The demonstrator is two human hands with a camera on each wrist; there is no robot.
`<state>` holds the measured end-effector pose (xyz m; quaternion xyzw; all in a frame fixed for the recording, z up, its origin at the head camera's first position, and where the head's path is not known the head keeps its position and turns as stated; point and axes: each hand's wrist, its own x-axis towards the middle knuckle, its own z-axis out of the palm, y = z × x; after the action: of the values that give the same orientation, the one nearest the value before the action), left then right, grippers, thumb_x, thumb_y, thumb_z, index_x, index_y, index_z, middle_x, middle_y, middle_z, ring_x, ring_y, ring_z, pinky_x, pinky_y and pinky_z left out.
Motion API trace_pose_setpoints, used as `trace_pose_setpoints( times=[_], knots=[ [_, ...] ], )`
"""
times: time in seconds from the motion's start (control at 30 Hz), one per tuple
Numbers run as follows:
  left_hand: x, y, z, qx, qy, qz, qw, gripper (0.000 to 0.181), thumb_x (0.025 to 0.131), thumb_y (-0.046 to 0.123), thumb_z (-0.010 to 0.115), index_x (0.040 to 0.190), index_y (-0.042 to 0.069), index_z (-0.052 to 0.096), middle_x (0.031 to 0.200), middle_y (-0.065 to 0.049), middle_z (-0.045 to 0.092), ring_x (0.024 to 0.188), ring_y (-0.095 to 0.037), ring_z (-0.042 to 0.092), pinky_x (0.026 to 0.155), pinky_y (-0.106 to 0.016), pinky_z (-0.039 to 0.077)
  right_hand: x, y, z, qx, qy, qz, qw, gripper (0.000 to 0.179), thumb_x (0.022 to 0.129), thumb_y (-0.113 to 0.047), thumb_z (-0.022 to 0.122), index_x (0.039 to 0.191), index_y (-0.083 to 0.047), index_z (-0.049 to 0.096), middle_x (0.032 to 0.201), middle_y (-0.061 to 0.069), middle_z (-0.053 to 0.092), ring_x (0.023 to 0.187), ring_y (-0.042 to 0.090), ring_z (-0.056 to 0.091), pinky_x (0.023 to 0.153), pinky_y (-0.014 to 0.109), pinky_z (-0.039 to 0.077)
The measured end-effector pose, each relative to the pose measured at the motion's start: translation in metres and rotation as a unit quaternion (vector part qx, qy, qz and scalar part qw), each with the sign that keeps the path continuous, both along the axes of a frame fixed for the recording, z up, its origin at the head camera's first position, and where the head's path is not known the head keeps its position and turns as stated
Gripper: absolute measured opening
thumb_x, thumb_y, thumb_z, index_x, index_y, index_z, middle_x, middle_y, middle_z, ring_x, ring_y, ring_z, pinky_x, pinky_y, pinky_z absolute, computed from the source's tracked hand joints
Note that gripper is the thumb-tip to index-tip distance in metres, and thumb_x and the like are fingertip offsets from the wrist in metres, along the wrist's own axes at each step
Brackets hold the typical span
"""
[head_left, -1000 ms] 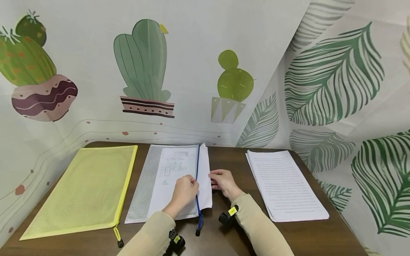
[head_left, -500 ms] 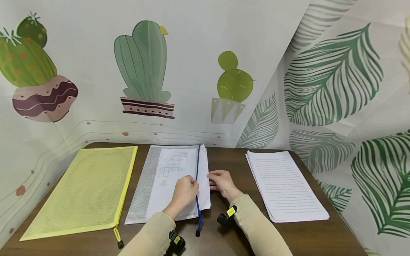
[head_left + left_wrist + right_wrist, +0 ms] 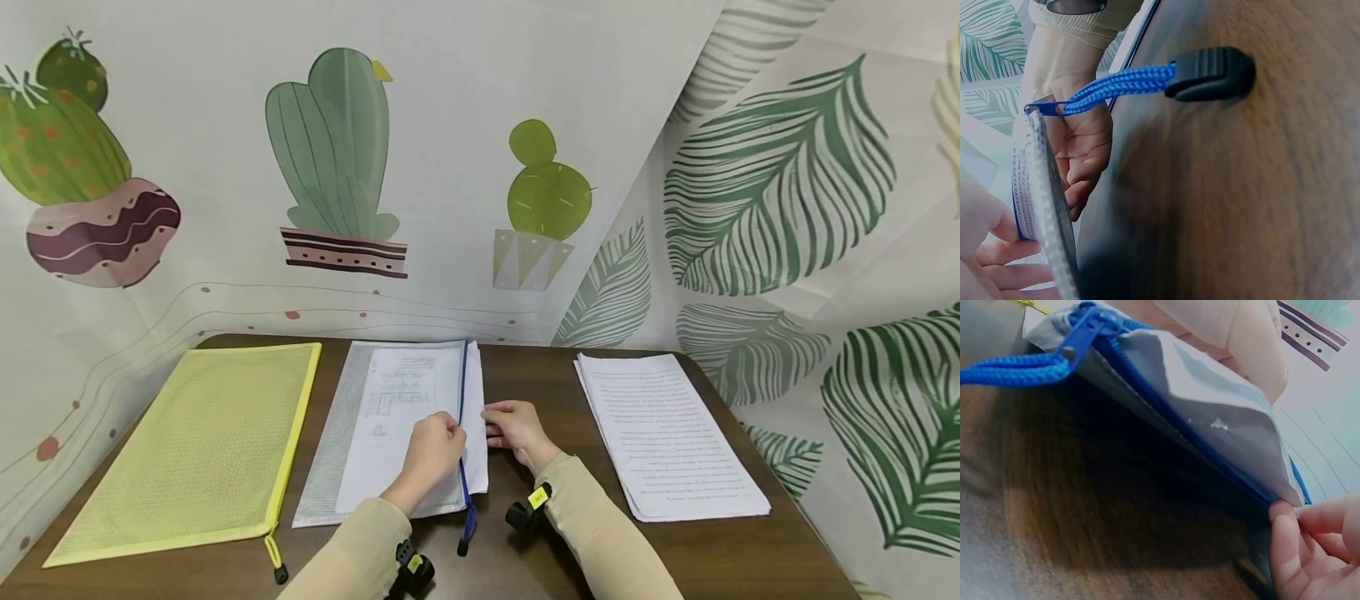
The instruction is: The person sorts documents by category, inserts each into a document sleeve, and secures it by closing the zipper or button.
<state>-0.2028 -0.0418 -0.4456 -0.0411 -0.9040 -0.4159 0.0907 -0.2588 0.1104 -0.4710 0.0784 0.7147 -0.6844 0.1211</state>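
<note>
A white mesh zipper pouch (image 3: 315, 492) with a blue zipper edge lies mid-table. White paper sheets (image 3: 474, 458) are mostly inside it, a strip jutting past the zipper on the right; a line drawing shows through the front. My left hand (image 3: 431, 454) pinches the pouch's zippered opening edge and lifts it a little. With thumb and fingers, my right hand (image 3: 519, 433) pinches the protruding edge of the sheets. The open mouth and paper (image 3: 1210, 394) show in the right wrist view. From the near corner hangs a blue cord zipper pull (image 3: 1119, 87) with a black end.
To the left lies a yellow mesh zipper pouch (image 3: 195, 450), its pull (image 3: 276, 554) towards me. A stack of printed paper (image 3: 667, 433) lies on the right. The brown table (image 3: 540, 367) meets a patterned backdrop (image 3: 450, 167) behind.
The sheets have slid left, deeper into the white pouch, so a narrower strip sticks out. My right hand has moved slightly left with them; my left hand has stayed in place.
</note>
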Motion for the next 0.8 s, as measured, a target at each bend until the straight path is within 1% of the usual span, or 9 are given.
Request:
trace_pose_setpoints(
  times=[0.23,0.53,0.77,0.8],
  knots=[
    [0.0001,0.0000,-0.0003,0.000,0.005,0.001,1.0000,0.011,0.080,0.007,0.056,0.072,0.003,0.061,0.065,-0.006,0.060,0.056,-0.014,0.051,0.049,-0.023,0.040,-0.0002,-0.0005,-0.0005,-0.007,-0.002,0.004,1.0000,0.031,0.085,-0.006,0.064,0.112,0.009,0.062,0.071,0.002,0.067,0.056,0.008,0.063,0.051,0.024,0.054],
    [0.0000,0.0004,-0.0025,-0.003,0.022,0.001,0.9998,0.009,0.078,0.008,0.057,0.072,0.004,0.062,0.067,-0.007,0.063,0.060,-0.016,0.054,0.054,-0.026,0.043,0.0031,-0.0030,0.0020,-0.008,0.003,0.010,0.9999,0.031,0.086,-0.004,0.063,0.113,0.010,0.062,0.079,0.006,0.070,0.060,0.009,0.064,0.052,0.023,0.054],
    [-0.0009,0.0007,-0.0006,0.003,0.016,0.003,0.9999,0.009,0.079,0.008,0.057,0.073,0.004,0.062,0.068,-0.008,0.062,0.059,-0.016,0.053,0.052,-0.025,0.042,0.0032,-0.0064,0.0036,-0.017,0.010,0.014,0.9997,0.031,0.086,-0.003,0.062,0.114,0.010,0.062,0.086,0.011,0.071,0.063,0.010,0.066,0.055,0.026,0.056],
    [-0.0010,0.0007,-0.0003,0.004,0.015,0.003,0.9999,0.010,0.079,0.008,0.057,0.073,0.004,0.062,0.067,-0.008,0.062,0.059,-0.016,0.053,0.052,-0.025,0.042,0.0054,-0.0071,0.0071,-0.018,0.013,0.017,0.9996,0.031,0.087,-0.002,0.062,0.115,0.011,0.061,0.087,0.013,0.072,0.063,0.011,0.066,0.056,0.027,0.057]
  ],
)
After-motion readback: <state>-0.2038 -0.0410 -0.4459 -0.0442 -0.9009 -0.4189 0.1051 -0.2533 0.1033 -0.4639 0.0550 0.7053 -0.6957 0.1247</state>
